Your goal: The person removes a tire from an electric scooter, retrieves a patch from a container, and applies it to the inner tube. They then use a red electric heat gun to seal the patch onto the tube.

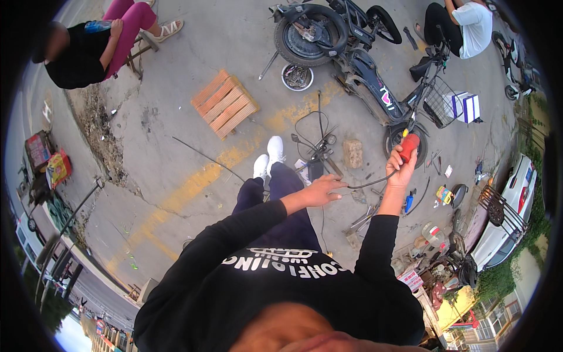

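Note:
My right hand [401,163] is closed around a red handheld tool [410,147] with a yellow tip, beside the front wheel [404,143] of a black electric scooter lying on its side [371,88]. A dark cable [371,182] runs from the tool toward my left hand [323,190]. That hand's fingers are extended and apart near the cable; whether they touch it cannot be told. In front of my white shoes lie a floor pump [323,152] with a looped hose and a hammer [335,167].
A slatted wooden stool [225,104], a bowl of metal parts [297,78] and a stone block [352,153] stand on the pavement. Hand tools [363,218] lie at the right. One person [83,57] sits upper left, another [473,28] upper right.

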Demonstrator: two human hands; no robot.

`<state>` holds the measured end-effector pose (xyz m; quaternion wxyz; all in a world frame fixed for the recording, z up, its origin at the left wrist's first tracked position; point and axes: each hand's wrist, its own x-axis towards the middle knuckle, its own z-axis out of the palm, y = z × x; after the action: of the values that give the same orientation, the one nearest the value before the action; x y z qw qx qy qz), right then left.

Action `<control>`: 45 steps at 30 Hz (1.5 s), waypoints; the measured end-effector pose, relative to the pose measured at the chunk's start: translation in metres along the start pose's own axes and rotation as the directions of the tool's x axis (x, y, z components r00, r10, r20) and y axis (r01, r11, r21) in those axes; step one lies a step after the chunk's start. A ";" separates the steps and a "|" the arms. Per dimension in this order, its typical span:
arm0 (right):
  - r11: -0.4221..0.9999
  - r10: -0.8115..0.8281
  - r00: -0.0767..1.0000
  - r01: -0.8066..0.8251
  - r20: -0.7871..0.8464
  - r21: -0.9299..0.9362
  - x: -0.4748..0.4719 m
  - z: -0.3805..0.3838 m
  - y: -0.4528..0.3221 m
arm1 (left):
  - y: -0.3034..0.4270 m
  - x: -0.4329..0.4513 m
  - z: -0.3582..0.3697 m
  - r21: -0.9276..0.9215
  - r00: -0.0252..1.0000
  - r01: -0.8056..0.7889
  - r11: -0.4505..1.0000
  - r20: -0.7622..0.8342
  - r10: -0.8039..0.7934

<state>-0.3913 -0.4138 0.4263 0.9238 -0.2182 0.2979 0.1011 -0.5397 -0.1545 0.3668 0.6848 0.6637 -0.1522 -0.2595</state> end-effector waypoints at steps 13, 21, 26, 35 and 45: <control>-0.080 -0.387 0.921 -0.003 0.028 -0.997 0.066 0.092 -0.001 | 0.013 -0.011 -0.247 -0.269 0.591 0.771 0.577 -0.037 -0.806; 0.038 -0.229 0.943 -0.239 -0.241 -0.970 0.132 0.075 0.112 | 0.003 0.117 -0.279 -0.198 0.707 0.705 0.681 0.135 -0.694; -0.188 -0.349 0.936 -0.121 -0.049 -0.975 0.159 0.041 0.140 | -0.079 0.138 -0.331 0.172 0.592 0.768 0.617 0.175 -0.786; 0.239 -0.652 0.619 -0.380 -0.438 -0.894 0.272 0.000 0.242 | -0.303 0.118 -0.440 0.847 0.526 0.249 0.470 0.289 -0.800; 0.037 -0.457 0.862 -0.226 -0.218 -0.973 0.358 -0.058 0.271 | -0.419 0.114 -0.420 0.775 0.186 -0.160 0.611 0.632 -0.752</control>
<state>-0.2194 -0.1805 0.0784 0.4088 -0.8343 0.3422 0.1407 -0.2776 0.1374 -0.0928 0.0568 0.5836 -0.4635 -0.6644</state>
